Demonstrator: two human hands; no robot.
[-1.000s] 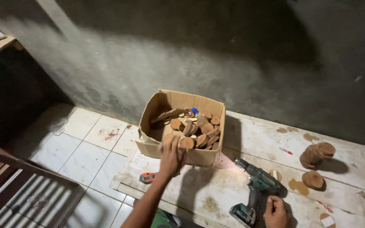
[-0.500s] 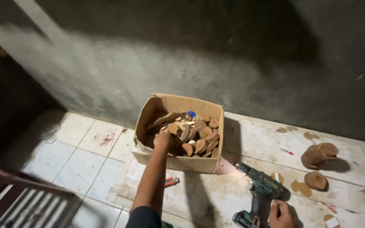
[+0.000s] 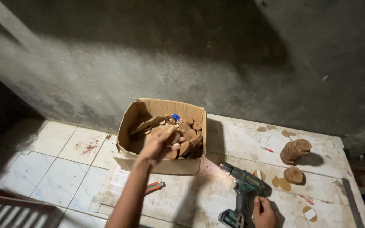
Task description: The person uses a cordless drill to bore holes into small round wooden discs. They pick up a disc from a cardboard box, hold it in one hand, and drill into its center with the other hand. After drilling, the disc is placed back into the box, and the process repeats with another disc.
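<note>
A person's left hand (image 3: 159, 145) lifts over an open cardboard box (image 3: 162, 164) at the 9 o'clock end of a worn white surface (image 3: 241, 139), its fingers curled around a round wooden disc (image 3: 173, 137) picked from the heap of wooden discs (image 3: 189, 137) inside. The disc sits just above the pile, tilted, though blur hides which way its face turns. The right hand (image 3: 263, 211), at 6 o'clock, rests against the grip of a teal cordless drill (image 3: 242, 190), apparently steadying it; whether its fingers are closed on the grip cannot be told. The drill lies on its side, long axis running from battery at 6 o'clock to chuck pointing about 10 o'clock, toward the box. Stacked discs (image 3: 294, 151) wait at 3 o'clock. An orange-handled tool (image 3: 153, 187) lies near the box's front.
</note>
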